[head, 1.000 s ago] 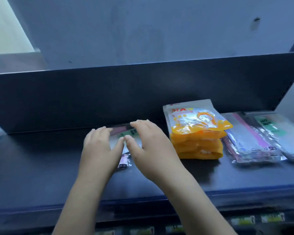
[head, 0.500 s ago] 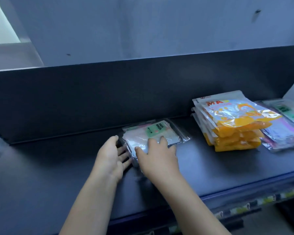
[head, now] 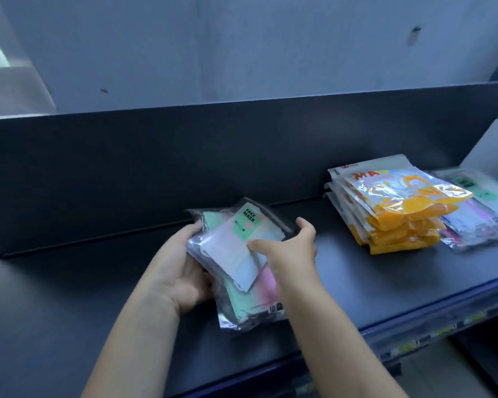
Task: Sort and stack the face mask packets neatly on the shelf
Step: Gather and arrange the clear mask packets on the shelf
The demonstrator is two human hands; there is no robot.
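Holding a small bundle of clear plastic face mask packets with pastel green and pink inserts (head: pixel 243 254), I have them lifted just above the dark flat shelf (head: pixel 69 297), tilted with the top edge toward eleven o'clock. My left hand (head: pixel 181 271) cups the bundle from its nine o'clock side, palm under it and fingers closed around the edge; my right hand (head: pixel 288 248) clamps the three o'clock side, thumb across the front and fingers curled over the far corner. The packets look fanned out of line, the top one skewed over those beneath, so I judge the step in hand is squaring them. To do it well I should tap the lower edges against the shelf while both palms press the sides flush, gripping lightly because the slick film will likely slide. Well apart at two o'clock sits the stack of orange and white printed mask pouches (head: pixel 397 214), and just beside it, further toward three o'clock, lie clear packets with pink and green masks (head: pixel 477 216).
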